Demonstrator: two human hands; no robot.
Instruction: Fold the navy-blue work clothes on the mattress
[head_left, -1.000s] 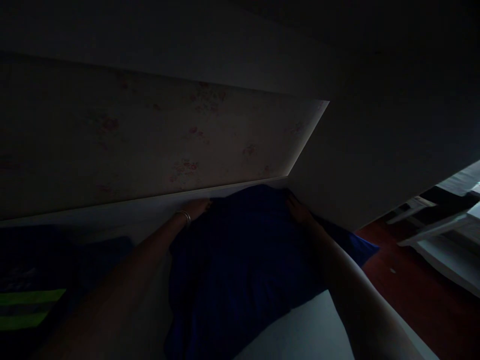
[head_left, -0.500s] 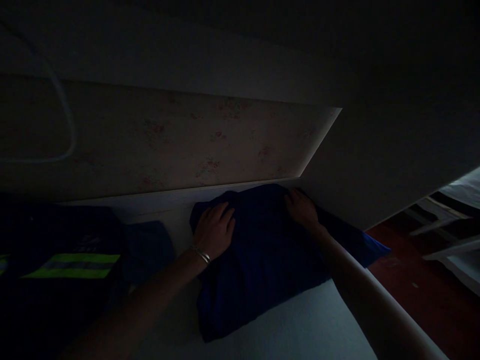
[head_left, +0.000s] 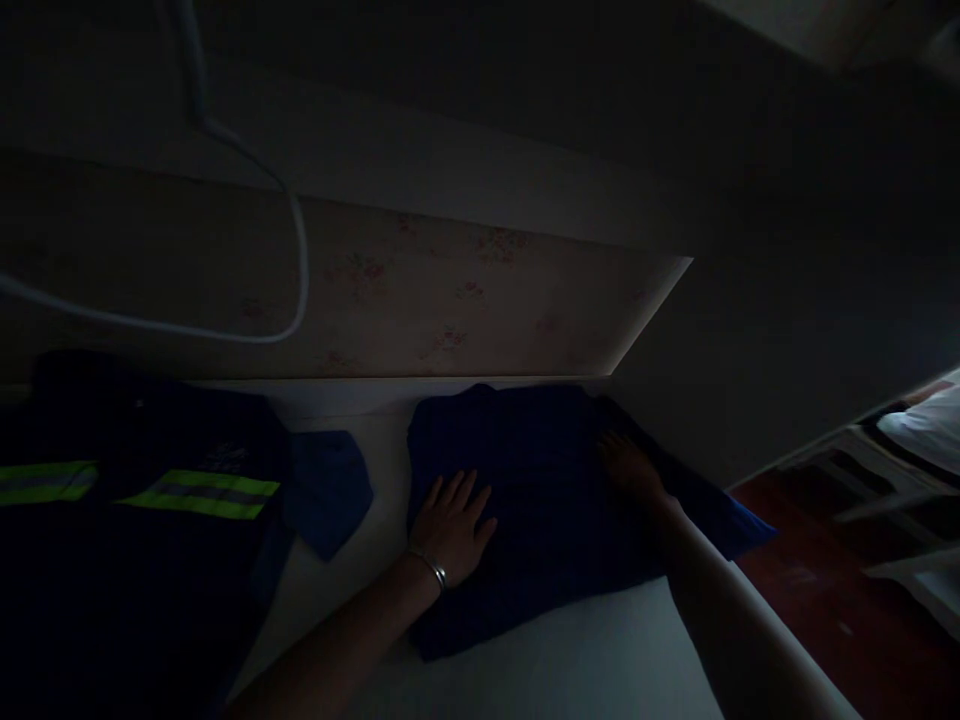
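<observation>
A folded dark blue garment (head_left: pixel 540 510) lies on a white shelf (head_left: pixel 600 660) inside a dim cupboard. My left hand (head_left: pixel 454 525), with a bracelet at the wrist, rests flat on the garment's left side, fingers stretched out. On the garment's right side my right hand (head_left: pixel 628 465) lies palm down, fingers extended toward the back. Neither hand grips the cloth.
A dark garment with yellow reflective stripes (head_left: pixel 150 500) lies on the shelf at the left. A white cable (head_left: pixel 292 250) hangs in front of the flowered back wall (head_left: pixel 450 310). The cupboard's side panel (head_left: pixel 765 380) stands right; red floor (head_left: pixel 825 600) and white furniture lie beyond.
My left hand has slid from the garment's far edge toward me and now lies flat nearer its front. The view has shifted left, showing more of the striped garment and the cable.
</observation>
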